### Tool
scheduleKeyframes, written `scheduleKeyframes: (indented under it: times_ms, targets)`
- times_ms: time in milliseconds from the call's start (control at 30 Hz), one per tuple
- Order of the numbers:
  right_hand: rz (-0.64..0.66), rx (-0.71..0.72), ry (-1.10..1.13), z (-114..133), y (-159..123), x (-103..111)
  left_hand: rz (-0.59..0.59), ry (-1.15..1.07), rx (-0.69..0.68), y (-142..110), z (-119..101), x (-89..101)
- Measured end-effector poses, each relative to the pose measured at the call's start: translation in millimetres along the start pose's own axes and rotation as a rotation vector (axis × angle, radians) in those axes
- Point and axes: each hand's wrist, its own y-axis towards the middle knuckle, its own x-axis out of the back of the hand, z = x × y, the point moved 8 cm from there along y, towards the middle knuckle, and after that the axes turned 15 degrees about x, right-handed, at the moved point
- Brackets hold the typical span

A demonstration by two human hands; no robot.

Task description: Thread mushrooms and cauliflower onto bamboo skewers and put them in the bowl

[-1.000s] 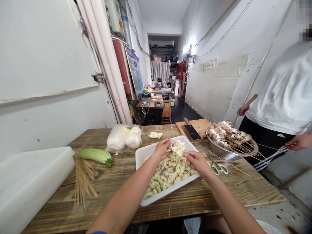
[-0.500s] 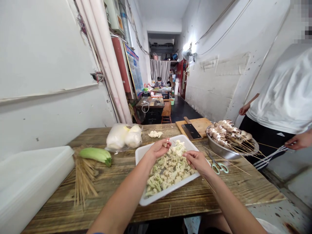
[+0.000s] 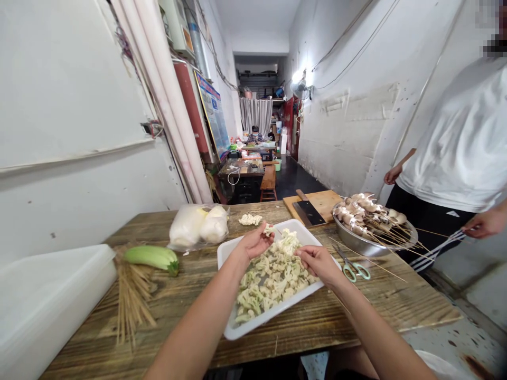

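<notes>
Over a white plastic tray (image 3: 237, 333) piled with cauliflower florets (image 3: 269, 290), both my hands work close together. My left hand (image 3: 255, 243) has its fingers closed on a small cauliflower floret (image 3: 269, 230). Thumb and fingers of my right hand (image 3: 316, 260) pinch a thin bamboo skewer; its stick emerges below my right wrist. Pale florets (image 3: 289, 241) appear threaded near its tip, in front of my right fingers. Most of the skewer is hidden by my hand and forearm.
Left lie loose skewers (image 3: 132, 301), a green squash (image 3: 152, 257), bagged white vegetables (image 3: 198, 227) and a white bin (image 3: 55, 306). Right are scissors (image 3: 354, 269), a cleaver (image 3: 309, 212) on a board (image 3: 327, 203), and a steel bowl (image 3: 356, 238) of mushroom skewers. A person (image 3: 455, 137) stands beside it.
The floret in my left hand now shows more clearly at the fingertips, facing the skewer's tip. My right hand keeps its pinch. The whole view has shifted slightly.
</notes>
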Motion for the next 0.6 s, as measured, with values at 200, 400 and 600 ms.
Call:
scheduleKeyframes:
  times_ms: [200, 400, 600]
  targets:
    - [-0.005, -0.006, -0.013, -1, 0, 0, -0.052, -0.019, -0.125, -3, -7, 0.1]
    - [-0.007, 0.001, -0.026, 1, 0, 0, -0.078, 0.045, -0.228, -5, -11, 1.0]
    - [-0.007, 0.002, -0.013, 3, 1, 0, -0.088, 0.084, -0.258, -6, -14, 1.4]
